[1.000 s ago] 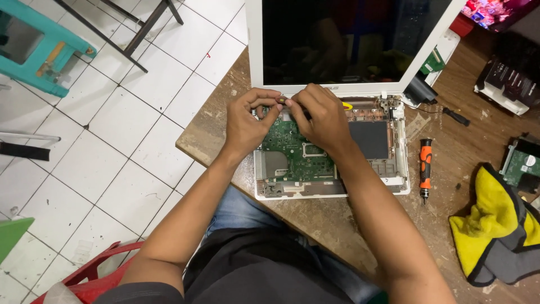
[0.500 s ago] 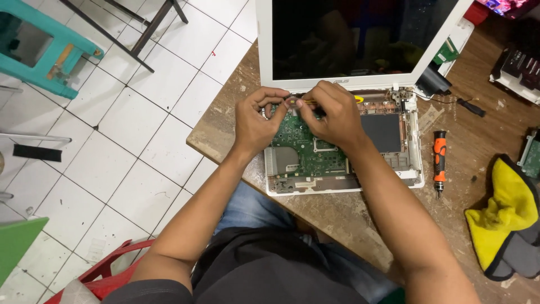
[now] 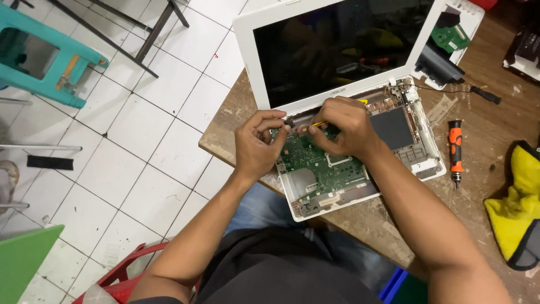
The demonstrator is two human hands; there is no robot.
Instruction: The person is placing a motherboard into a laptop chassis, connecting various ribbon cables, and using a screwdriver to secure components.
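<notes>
Left hand (image 3: pixel 257 145) pinched, thumb and forefinger together, on a small dark part (image 3: pixel 289 122) at the hinge edge of the opened white laptop (image 3: pixel 360 112). Right hand (image 3: pixel 344 127) closed round a yellow-handled tool (image 3: pixel 318 124), tip beside that part, above the green motherboard (image 3: pixel 320 163). Lay on worn wooden table (image 3: pixel 394 225), orange screwdriver (image 3: pixel 455 151) well apart.

Desk (image 3: pixel 394 225): worn brown wood, scuffed and scratched — its corner juts out over the white tiled floor (image 3: pixel 140 146).
Middle: an opened white laptop (image 3: pixel 337 50), screen up, base stripped to show the green circuit board (image 3: pixel 320 163).
Right of it: an orange-and-black screwdriver (image 3: pixel 455 149) lying flat on the wood, near the laptop's edge.
Far right edge: a yellow and grey cloth (image 3: pixel 514 219), bunched up.
Behind the laptop: a white casing part (image 3: pixel 450 39) with a small green board — and a thin black cable (image 3: pixel 478 93) beside it.
</notes>
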